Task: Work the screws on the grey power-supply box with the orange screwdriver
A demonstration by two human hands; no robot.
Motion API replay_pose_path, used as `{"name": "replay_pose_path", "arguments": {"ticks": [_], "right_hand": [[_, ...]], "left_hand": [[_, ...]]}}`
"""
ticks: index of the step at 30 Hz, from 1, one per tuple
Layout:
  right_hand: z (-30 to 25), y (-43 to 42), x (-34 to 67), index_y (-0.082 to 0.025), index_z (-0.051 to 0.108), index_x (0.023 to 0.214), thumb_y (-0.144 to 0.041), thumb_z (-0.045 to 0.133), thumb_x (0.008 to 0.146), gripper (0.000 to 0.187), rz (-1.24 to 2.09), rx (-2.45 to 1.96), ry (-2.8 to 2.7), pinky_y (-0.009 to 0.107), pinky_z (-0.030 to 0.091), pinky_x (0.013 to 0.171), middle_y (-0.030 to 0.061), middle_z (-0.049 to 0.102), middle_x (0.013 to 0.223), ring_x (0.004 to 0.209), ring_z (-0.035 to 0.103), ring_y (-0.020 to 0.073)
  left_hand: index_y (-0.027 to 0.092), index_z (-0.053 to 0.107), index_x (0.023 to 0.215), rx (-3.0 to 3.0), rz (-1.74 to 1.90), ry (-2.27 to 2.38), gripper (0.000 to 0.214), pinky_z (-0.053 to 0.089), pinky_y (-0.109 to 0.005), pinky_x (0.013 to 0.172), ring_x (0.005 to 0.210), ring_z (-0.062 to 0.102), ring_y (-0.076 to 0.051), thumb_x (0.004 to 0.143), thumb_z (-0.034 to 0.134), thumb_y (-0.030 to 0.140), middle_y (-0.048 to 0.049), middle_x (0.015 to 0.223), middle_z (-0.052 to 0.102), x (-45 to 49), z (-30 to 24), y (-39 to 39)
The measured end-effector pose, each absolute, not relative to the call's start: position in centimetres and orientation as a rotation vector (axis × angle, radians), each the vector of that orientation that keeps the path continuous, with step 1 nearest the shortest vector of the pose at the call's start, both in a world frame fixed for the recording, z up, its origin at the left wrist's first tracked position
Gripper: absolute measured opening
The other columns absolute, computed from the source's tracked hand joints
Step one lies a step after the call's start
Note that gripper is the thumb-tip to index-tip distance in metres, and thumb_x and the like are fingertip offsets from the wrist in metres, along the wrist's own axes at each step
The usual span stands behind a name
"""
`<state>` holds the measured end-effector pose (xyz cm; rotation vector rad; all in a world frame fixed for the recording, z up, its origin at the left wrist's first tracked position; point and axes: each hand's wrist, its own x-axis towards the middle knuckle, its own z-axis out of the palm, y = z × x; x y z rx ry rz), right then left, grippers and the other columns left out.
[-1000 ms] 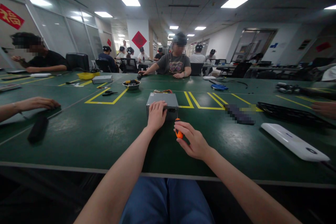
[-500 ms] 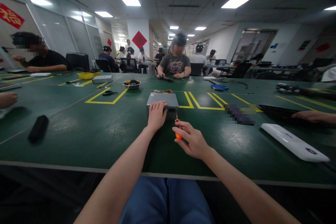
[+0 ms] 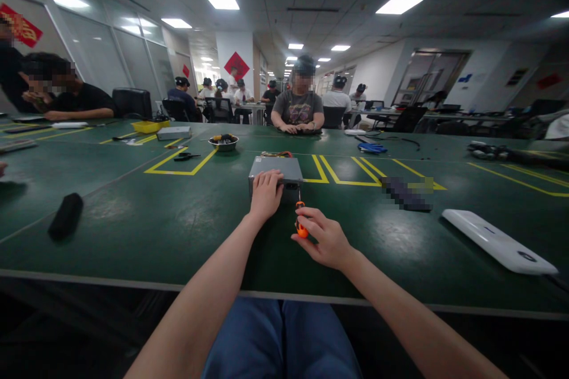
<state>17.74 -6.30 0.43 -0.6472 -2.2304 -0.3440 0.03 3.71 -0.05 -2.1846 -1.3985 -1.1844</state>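
Note:
A grey metal computer power supply (image 3: pixel 288 169) lies in front of me on the green table, its socket side facing me and coloured wires at its far edge. My left hand (image 3: pixel 265 194) grips its near left part, fingers over the top and thumb against the front. My right hand (image 3: pixel 323 237) pinches a screwdriver (image 3: pixel 301 228) with an orange and black handle. Its shaft points away from me, and the tip meets the lower right of the front face. Whether it sits in a screw is too small to tell.
A metal bowl with tools (image 3: pixel 223 142) and black pliers (image 3: pixel 186 157) lie beyond, left. A black case (image 3: pixel 66 216) is at the left, a long white device (image 3: pixel 498 240) at the right. Blue gloves (image 3: pixel 371 147) lie farther back. A person (image 3: pixel 299 98) sits opposite.
The screwdriver handle has turned slightly in my right fingers, which have shifted a little. My left hand and the power supply stay put. A co-worker's hand has left the right side.

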Motion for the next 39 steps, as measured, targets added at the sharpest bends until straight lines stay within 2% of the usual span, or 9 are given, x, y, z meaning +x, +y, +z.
{"name": "replay_pose_path", "arguments": {"ticks": [3,6,8,14,20,24,29,35,39], "right_hand": [[0.06,-6.09,17.83,-0.019,0.041,0.108,-0.031,0.053,0.087,0.027,-0.259,-0.629,-2.159,0.032,0.055,0.070,0.0148,0.056,0.110,0.097,0.062,0.0222],[0.26,-6.21,17.95,-0.017,0.037,0.116,-0.032,0.053,0.086,0.037,-0.187,-0.610,-2.206,0.037,0.053,0.081,0.0168,0.053,0.116,0.107,0.056,0.0247],[0.57,-6.38,17.92,-0.016,0.038,0.119,-0.029,0.049,0.088,0.036,-0.207,-0.621,-2.265,0.039,0.052,0.084,0.0170,0.052,0.118,0.109,0.055,0.0253],[0.55,-6.28,17.69,-0.018,0.042,0.112,-0.028,0.048,0.088,0.026,-0.212,-0.640,-2.214,0.034,0.055,0.072,0.0147,0.052,0.111,0.097,0.060,0.0222],[0.64,-6.34,17.86,-0.017,0.039,0.121,-0.029,0.045,0.090,0.034,-0.206,-0.644,-2.268,0.038,0.053,0.081,0.0159,0.050,0.118,0.108,0.054,0.0251],[0.62,-6.32,17.83,-0.018,0.046,0.115,-0.027,0.049,0.089,0.028,-0.353,-0.638,-2.248,0.034,0.054,0.076,0.0145,0.054,0.115,0.099,0.060,0.0231],[0.11,-5.91,18.09,-0.018,0.044,0.108,-0.033,0.058,0.084,0.032,-0.261,-0.623,-2.129,0.032,0.056,0.072,0.0147,0.057,0.109,0.096,0.062,0.0227],[0.65,-6.25,17.91,-0.017,0.041,0.118,-0.025,0.048,0.089,0.031,-0.294,-0.612,-2.230,0.035,0.054,0.078,0.0160,0.054,0.115,0.103,0.059,0.0234],[0.34,-5.86,17.81,-0.019,0.046,0.106,-0.033,0.057,0.085,0.028,-0.388,-0.621,-2.140,0.032,0.055,0.070,0.0135,0.058,0.106,0.093,0.063,0.0222]], "left_hand": [[0.023,0.049,0.108,-2.183,-1.182,-1.396,0.024,0.026,-0.039,0.108,0.119,0.045,-0.018,0.085,0.046,0.019,-0.0027,0.124,0.056,0.02,-0.03,3.66],[0.023,0.049,0.108,-2.181,-1.176,-1.392,0.023,0.026,-0.039,0.107,0.118,0.046,-0.018,0.086,0.046,0.020,-0.0026,0.123,0.056,0.00,-0.02,3.64],[0.023,0.049,0.109,-2.181,-1.178,-1.388,0.023,0.026,-0.039,0.107,0.118,0.046,-0.018,0.086,0.046,0.020,-0.0026,0.123,0.056,0.00,-0.03,3.66],[0.023,0.049,0.108,-2.174,-1.197,-1.378,0.023,0.026,-0.038,0.107,0.118,0.046,-0.018,0.085,0.048,0.020,-0.0021,0.122,0.056,-0.01,-0.14,3.79],[0.023,0.050,0.107,-2.174,-1.196,-1.374,0.022,0.026,-0.039,0.107,0.118,0.046,-0.019,0.085,0.047,0.019,-0.0025,0.122,0.056,-0.03,-0.17,3.81],[0.023,0.050,0.107,-2.173,-1.195,-1.382,0.022,0.026,-0.039,0.107,0.118,0.046,-0.018,0.085,0.047,0.019,-0.0024,0.122,0.056,-0.02,-0.13,3.77],[0.023,0.049,0.108,-2.172,-1.191,-1.378,0.023,0.026,-0.039,0.106,0.118,0.046,-0.019,0.085,0.047,0.019,-0.0028,0.122,0.056,-0.07,-0.08,3.70],[0.023,0.049,0.108,-2.168,-1.192,-1.370,0.023,0.026,-0.038,0.107,0.117,0.047,-0.018,0.086,0.047,0.020,-0.0022,0.122,0.056,-0.07,-0.13,3.73],[0.023,0.049,0.108,-2.170,-1.187,-1.375,0.023,0.026,-0.039,0.107,0.118,0.046,-0.018,0.086,0.047,0.020,-0.0026,0.122,0.056,-0.08,-0.12,3.69]]}}
